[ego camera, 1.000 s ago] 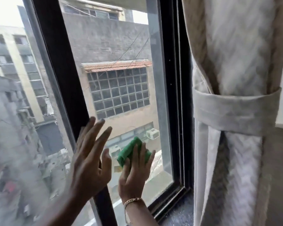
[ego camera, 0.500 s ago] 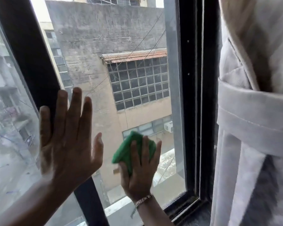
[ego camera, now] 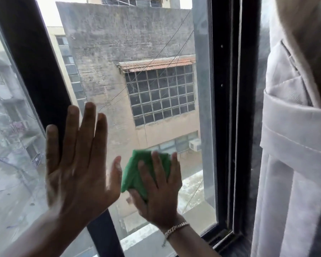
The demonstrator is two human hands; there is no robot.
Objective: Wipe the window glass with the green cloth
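The person stands close to a black-framed window, both bare arms raised to it. The right hand [ego camera: 157,190] presses a bunched green cloth [ego camera: 135,173] flat against the clear window glass [ego camera: 156,43], low in the pane and nearer its bottom right corner than its left edge. The fingers are spread over the cloth and curl a little round its upper edge, the thumb tucked under its lower corner, so the cloth is pinned between palm and glass. A thin gold-coloured chain bracelet [ego camera: 176,229] sits on that wrist.

The left hand [ego camera: 78,164] holds nothing. It is fully open, fingers straight and close together, thumb out to the side, the palm laid flat where the slanting black centre bar [ego camera: 35,71] of the frame meets the pane. Its thumb is just beside the cloth; I cannot tell if they touch.

At the right edge of the window runs the black frame upright [ego camera: 228,108], and beside that hangs a pale cream patterned curtain [ego camera: 295,201], gathered in by a white fabric tie-back band [ego camera: 295,130]. Through the glass shows a stained grey concrete building [ego camera: 119,52] with a gridded many-paned window [ego camera: 161,93] under a small red tiled awning [ego camera: 156,63].
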